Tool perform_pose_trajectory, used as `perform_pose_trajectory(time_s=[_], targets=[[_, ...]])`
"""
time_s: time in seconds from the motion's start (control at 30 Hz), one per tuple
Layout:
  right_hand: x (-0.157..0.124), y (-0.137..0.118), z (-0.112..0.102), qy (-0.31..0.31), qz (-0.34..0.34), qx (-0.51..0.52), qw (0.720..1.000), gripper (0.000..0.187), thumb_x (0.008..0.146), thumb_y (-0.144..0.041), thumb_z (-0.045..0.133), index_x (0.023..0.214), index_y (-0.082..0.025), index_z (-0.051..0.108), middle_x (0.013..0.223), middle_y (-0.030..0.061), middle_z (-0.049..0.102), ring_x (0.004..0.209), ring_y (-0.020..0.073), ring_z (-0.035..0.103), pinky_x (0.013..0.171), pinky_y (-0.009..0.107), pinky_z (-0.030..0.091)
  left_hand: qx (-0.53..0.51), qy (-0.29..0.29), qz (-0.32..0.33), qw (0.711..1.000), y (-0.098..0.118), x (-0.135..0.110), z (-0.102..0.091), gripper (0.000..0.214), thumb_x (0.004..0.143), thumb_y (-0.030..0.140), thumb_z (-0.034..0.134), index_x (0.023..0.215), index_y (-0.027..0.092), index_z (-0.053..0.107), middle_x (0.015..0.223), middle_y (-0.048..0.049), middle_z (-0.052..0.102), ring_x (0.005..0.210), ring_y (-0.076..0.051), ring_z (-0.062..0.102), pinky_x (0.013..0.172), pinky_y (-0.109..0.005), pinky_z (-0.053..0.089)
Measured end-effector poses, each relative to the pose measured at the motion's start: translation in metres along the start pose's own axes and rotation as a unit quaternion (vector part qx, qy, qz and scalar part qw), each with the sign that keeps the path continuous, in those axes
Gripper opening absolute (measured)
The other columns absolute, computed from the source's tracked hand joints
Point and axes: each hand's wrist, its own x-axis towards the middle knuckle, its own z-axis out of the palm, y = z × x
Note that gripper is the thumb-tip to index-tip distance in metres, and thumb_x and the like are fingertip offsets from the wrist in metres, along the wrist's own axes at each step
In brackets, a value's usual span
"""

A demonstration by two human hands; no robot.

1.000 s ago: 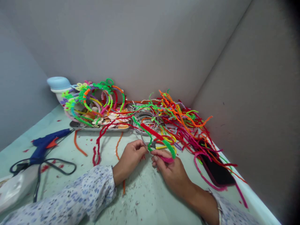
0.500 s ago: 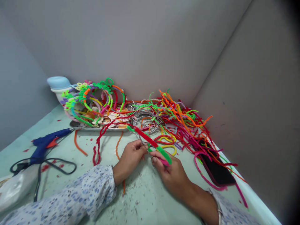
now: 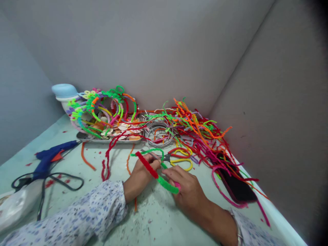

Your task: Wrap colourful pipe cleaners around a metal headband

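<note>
Both hands are on a curved band (image 3: 147, 165) wrapped in red, green and pink pipe cleaner. My left hand (image 3: 140, 173) pinches its unwrapped grey end between thumb and fingers. My right hand (image 3: 189, 191) is closed around the band where green meets pink, fingertips by the winding. A loose green pipe cleaner (image 3: 151, 150) loops up over the left fingers and runs down towards the right fingertips. Just behind the hands lie scissors (image 3: 180, 153) with red and yellow handles, their blades partly covered by the left hand and the green strand.
A metal tray (image 3: 112, 141) of shells carries several wrapped headbands (image 3: 98, 112). Behind the scissors sits coiled wire (image 3: 159, 135). Tangled pipe cleaners (image 3: 202, 130) partly cover a phone (image 3: 241, 186) on the right. A blue glue gun (image 3: 52, 155) with its cord lies left.
The band has swung down and left, so its green section sits lower and the scissors show more. The loose green strand now arches above my left hand. My right hand has rotated.
</note>
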Motion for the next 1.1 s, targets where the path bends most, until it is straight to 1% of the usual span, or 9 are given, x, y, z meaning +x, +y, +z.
perform_pose_trajectory(time_s=[0.1, 0.33, 0.53, 0.63, 0.7, 0.83, 0.93, 1.1], targets=[[-0.0002, 0.0024, 0.0025, 0.016, -0.004, 0.001, 1.000, 0.037, 0.083, -0.006, 0.045, 0.114, -0.020, 0.061, 0.095, 0.0082, 0.064, 0.084, 0.0207, 0.062, 0.072, 0.034, 0.052, 0.004, -0.002, 0.004, 1.000, -0.0011, 0.0007, -0.0002, 0.005, 0.075, 0.020, 0.057, 0.074, 0.016, 0.056, 0.059, 0.0053, 0.045, 0.052, -0.007, 0.039, 0.049, -0.019, 0.030], [0.0038, 0.0011, -0.0003, 0.044, 0.010, 0.030, 0.999, 0.034, 0.087, -0.008, 0.044, 0.112, -0.021, 0.062, 0.096, 0.0075, 0.065, 0.086, 0.0194, 0.062, 0.073, 0.033, 0.053, -0.002, -0.010, 0.007, 1.000, 0.0001, 0.0000, -0.0008, 0.017, 0.080, 0.033, 0.060, 0.077, 0.016, 0.057, 0.063, 0.0032, 0.050, 0.056, -0.009, 0.044, 0.051, -0.020, 0.033], [0.0036, 0.0017, 0.0006, 0.053, 0.007, 0.032, 0.998, 0.033, 0.088, -0.009, 0.044, 0.112, -0.021, 0.062, 0.097, 0.0078, 0.065, 0.087, 0.0190, 0.062, 0.074, 0.032, 0.053, 0.009, -0.008, 0.005, 1.000, -0.0005, 0.0011, -0.0003, 0.019, 0.079, 0.034, 0.059, 0.076, 0.016, 0.058, 0.059, 0.0033, 0.050, 0.053, -0.009, 0.044, 0.049, -0.020, 0.033], [0.0029, 0.0021, -0.0001, 0.047, -0.005, 0.010, 0.999, 0.034, 0.086, -0.008, 0.044, 0.112, -0.021, 0.062, 0.096, 0.0086, 0.065, 0.087, 0.0199, 0.063, 0.073, 0.033, 0.053, 0.019, -0.006, -0.009, 1.000, -0.0018, 0.0044, 0.0009, 0.022, 0.077, 0.035, 0.058, 0.067, 0.016, 0.055, 0.052, 0.0043, 0.047, 0.047, -0.009, 0.041, 0.045, -0.020, 0.030], [0.0024, 0.0022, -0.0009, 0.039, -0.011, -0.008, 0.999, 0.037, 0.084, -0.005, 0.044, 0.113, -0.021, 0.061, 0.097, 0.0086, 0.065, 0.087, 0.0201, 0.063, 0.074, 0.033, 0.053, 0.035, -0.003, -0.019, 0.999, -0.0019, 0.0066, 0.0011, 0.021, 0.075, 0.033, 0.057, 0.063, 0.016, 0.053, 0.049, 0.0049, 0.045, 0.044, -0.008, 0.039, 0.043, -0.021, 0.028], [0.0011, 0.0018, -0.0012, 0.026, -0.019, -0.036, 0.999, 0.041, 0.080, -0.002, 0.045, 0.113, -0.020, 0.061, 0.097, 0.0083, 0.065, 0.086, 0.0200, 0.062, 0.073, 0.032, 0.053, 0.073, 0.007, -0.021, 0.997, -0.0010, 0.0085, -0.0001, 0.010, 0.071, 0.024, 0.054, 0.065, 0.017, 0.056, 0.048, 0.0051, 0.048, 0.043, -0.009, 0.042, 0.044, -0.020, 0.031], [0.0002, 0.0019, -0.0001, 0.024, -0.017, -0.029, 0.999, 0.042, 0.080, -0.001, 0.045, 0.114, -0.020, 0.061, 0.096, 0.0082, 0.065, 0.085, 0.0196, 0.062, 0.072, 0.031, 0.053, 0.078, 0.011, -0.028, 0.997, -0.0003, 0.0084, -0.0009, 0.008, 0.069, 0.023, 0.052, 0.064, 0.017, 0.056, 0.048, 0.0049, 0.049, 0.042, -0.009, 0.043, 0.043, -0.020, 0.031], [-0.0006, 0.0016, 0.0009, 0.025, -0.019, -0.020, 0.999, 0.041, 0.080, -0.001, 0.045, 0.113, -0.019, 0.061, 0.096, 0.0083, 0.065, 0.085, 0.0195, 0.062, 0.072, 0.031, 0.052, 0.078, 0.014, -0.029, 0.996, 0.0002, 0.0079, -0.0011, 0.007, 0.067, 0.020, 0.050, 0.063, 0.018, 0.055, 0.045, 0.0057, 0.046, 0.043, -0.010, 0.043, 0.042, -0.020, 0.030]])
